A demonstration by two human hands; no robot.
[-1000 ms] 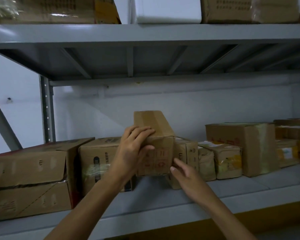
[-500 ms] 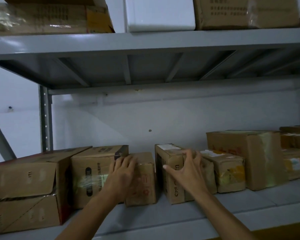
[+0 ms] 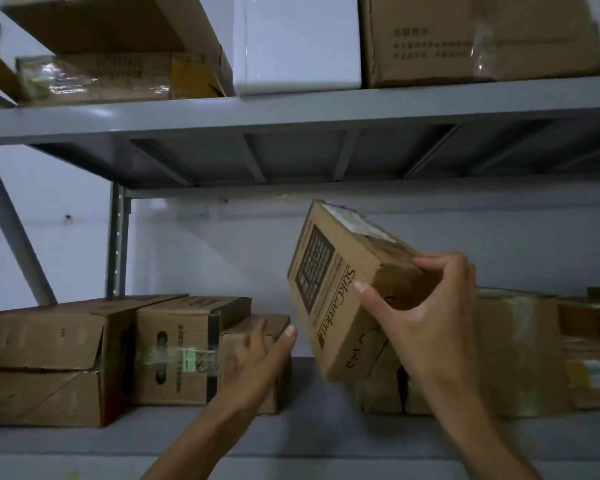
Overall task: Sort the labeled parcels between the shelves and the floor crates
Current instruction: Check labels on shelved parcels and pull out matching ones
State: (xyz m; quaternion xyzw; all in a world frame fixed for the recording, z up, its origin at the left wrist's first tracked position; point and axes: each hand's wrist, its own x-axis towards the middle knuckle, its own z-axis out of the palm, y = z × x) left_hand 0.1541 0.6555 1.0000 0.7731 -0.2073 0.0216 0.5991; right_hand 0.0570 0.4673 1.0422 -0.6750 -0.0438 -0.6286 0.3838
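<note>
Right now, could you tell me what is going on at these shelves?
A person is sorting cardboard parcels on a grey metal shelf. The right hand grips a printed brown box, tilted and lifted clear of the shelf. The left hand rests open against a small box standing beside a taped carton. More parcels sit to the right and on the upper shelf, including a white box.

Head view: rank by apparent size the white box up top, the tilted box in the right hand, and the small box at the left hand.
1. white box
2. tilted box, though nearness inflates it
3. small box, partly hidden
</note>
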